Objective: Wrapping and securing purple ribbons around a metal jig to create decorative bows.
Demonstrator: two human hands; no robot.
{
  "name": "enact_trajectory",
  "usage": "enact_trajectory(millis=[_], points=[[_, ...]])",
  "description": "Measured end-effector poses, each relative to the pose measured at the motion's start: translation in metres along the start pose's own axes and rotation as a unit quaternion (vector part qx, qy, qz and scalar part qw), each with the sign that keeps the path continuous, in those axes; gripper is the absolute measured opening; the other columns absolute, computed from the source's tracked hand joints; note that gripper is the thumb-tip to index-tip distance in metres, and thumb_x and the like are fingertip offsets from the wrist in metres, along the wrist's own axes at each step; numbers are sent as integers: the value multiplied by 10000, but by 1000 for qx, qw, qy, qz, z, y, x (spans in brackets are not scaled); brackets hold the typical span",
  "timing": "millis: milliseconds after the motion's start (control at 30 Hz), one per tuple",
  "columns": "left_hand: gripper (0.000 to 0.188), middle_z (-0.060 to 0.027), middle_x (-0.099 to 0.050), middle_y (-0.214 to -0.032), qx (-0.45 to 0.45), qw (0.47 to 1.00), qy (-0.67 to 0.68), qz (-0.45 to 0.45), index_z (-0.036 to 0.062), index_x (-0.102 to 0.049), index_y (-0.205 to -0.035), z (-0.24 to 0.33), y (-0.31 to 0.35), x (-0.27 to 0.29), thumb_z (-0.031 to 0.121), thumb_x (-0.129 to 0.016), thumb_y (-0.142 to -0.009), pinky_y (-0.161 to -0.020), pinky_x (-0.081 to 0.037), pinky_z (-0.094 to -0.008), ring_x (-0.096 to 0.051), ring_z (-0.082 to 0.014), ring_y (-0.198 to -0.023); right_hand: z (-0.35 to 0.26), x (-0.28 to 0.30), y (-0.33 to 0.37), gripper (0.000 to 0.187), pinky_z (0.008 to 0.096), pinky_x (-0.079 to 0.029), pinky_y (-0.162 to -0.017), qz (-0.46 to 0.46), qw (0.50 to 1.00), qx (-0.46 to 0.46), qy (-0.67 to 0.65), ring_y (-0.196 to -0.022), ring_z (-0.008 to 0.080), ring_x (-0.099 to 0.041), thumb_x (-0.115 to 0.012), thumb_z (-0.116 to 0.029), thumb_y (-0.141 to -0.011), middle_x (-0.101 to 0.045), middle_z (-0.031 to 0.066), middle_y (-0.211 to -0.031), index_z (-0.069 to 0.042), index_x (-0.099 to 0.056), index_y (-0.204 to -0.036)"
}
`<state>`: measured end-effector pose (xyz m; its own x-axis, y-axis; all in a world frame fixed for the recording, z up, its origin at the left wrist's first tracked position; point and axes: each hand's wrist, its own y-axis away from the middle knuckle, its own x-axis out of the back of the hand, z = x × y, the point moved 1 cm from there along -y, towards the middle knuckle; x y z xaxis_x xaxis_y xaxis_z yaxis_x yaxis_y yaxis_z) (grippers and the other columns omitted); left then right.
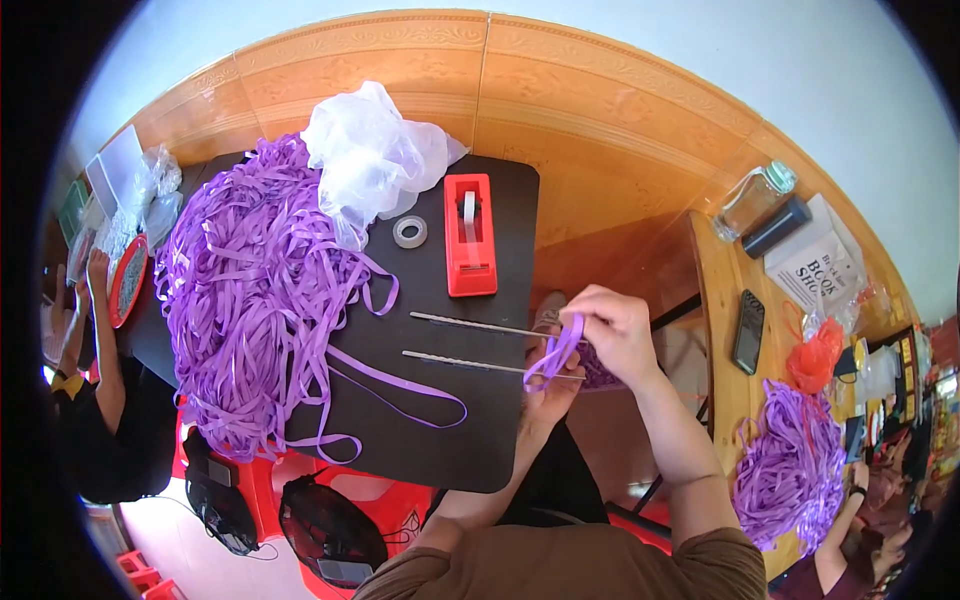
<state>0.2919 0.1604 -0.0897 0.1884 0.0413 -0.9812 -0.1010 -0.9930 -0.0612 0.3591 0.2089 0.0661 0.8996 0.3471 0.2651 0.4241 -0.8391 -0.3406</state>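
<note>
Past the right edge of the black table (440, 400), my right hand (620, 328) is closed, its fingertips pinching a purple ribbon (556, 354). My left hand (547, 402) is just below and left of it, fingers curled at the ribbon's lower loop and partly hidden by it. Two thin, twisted metal rods (470, 323) reach from the tabletop toward my hands, roughly parallel. The nearer rod's end passes by my left hand. A big heap of purple ribbon (260, 300) covers the table's left part, with loose loops trailing toward the rods.
Behind the rods stand a red tape dispenser (470, 275), a tape roll (410, 232) and a white plastic bag (370, 150). On the right, a wooden table (722, 290) bears a phone (748, 330), a bottle and more ribbon (790, 470). Other people sit at both sides.
</note>
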Motion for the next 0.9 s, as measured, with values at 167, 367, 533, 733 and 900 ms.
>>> enact_trajectory(millis=[167, 367, 533, 733, 900], points=[[227, -20, -528, -801, 14, 995, -46, 92, 100, -583, -960, -1, 1, -11, 281, -642, -838, -636, -415, -274, -486, -169, -737, 55, 5, -21, 87, 235, -474, -635, -9, 971, -148, -188, -670, 120, -597, -611, 43, -789, -663, 74, -755, 47, -687, -831], [235, -27, -590, -825, -20, 985, -103, 139, 103, -589, -993, 1, 3, 5, 272, -646, -840, -634, -435, -277, -555, -161, -753, 92, -1, -24, 86, 229, -474, -636, -7, 933, -265, -242, -655, 114, -603, -662, -50, -802, -671, 72, -739, 27, -696, -824], [224, -28, -617, -868, -107, 928, -293, 206, 73, -591, -1031, 2, 5, 4, 219, -609, -861, -663, -436, -277, -566, -141, -782, 117, -4, -14, 115, 254, -499, -648, -8, 902, -329, -279, -673, 144, -627, -671, -75, -803, -673, 80, -749, 31, -691, -843], [287, -67, -587, -1122, -279, 761, -567, 150, 14, -558, -1159, 5, 7, -13, 174, -526, -924, -902, -398, -272, -530, -150, -1061, 139, -16, -4, 104, 280, -502, -546, 1, 872, -411, -267, -618, 190, -635, -618, -56, -824, -659, 123, -706, 33, -664, -799], [296, -94, -562, -1213, -265, 766, -572, 128, -2, -544, -1206, 7, 0, -9, 144, -482, -956, -1020, -346, -324, -488, -186, -1172, 173, -26, 18, 105, 263, -393, -440, 54, 872, -422, -244, -504, 149, -547, -625, -81, -820, -622, 70, -654, -5, -651, -753]])
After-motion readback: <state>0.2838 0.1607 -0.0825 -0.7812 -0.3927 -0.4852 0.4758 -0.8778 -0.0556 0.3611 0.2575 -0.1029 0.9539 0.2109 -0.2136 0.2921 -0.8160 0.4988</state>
